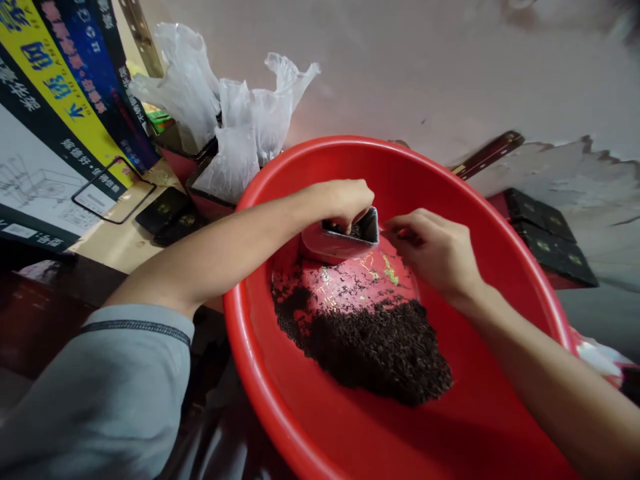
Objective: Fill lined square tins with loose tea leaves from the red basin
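A large red basin (493, 227) holds a heap of dark loose tea leaves (385, 350), with more scattered over its patterned floor. Against the basin's far side stands a small rectangular tin (336, 248) with leaves inside. My left hand (350, 202) reaches over the tin from the left, its fingers curled down into the opening; their tips are partly hidden. Just right of the tin, my right hand (437, 248) is closed in a pinch near the tin's corner. Whatever those fingers hold is too small to make out.
Open tins with clear plastic bags (233, 157) rising from them stand behind the basin at left. Black lids (170, 213) lie beside them. A printed cardboard box (55, 127) leans at far left. Black-topped tins (545, 233) sit right, below a wooden handle (490, 155).
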The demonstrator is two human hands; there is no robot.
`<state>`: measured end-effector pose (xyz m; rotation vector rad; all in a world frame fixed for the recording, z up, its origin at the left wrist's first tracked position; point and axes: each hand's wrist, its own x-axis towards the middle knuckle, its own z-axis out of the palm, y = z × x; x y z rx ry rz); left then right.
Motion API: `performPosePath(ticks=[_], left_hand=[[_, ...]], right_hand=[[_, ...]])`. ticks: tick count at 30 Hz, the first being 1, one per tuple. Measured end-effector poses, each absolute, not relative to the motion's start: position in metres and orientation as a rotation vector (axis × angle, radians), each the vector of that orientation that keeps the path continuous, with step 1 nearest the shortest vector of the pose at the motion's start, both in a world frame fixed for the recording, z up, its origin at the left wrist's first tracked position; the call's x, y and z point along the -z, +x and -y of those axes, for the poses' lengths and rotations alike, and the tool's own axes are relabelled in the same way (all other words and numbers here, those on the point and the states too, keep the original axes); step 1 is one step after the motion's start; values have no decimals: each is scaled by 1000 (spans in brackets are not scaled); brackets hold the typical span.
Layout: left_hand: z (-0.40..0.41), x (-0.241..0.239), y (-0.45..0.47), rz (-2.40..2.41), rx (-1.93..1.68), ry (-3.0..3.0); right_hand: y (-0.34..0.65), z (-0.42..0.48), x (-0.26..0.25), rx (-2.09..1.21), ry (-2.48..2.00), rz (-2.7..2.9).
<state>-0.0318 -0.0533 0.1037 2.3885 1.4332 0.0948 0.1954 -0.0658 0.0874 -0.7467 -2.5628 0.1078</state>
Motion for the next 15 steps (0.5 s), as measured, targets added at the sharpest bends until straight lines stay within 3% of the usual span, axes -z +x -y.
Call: performPosePath(ticks=[4, 8, 15], left_hand=[[52, -92, -22, -1361, -109, 2378], [49, -87, -25, -1222, -215, 2457], [52, -96, -38, -1260, -297, 2516]], right_hand=[[183, 129, -53, -77, -778, 3187], [145, 182, 6, -298, -607, 3696], [124, 197, 71, -417, -450, 3543]])
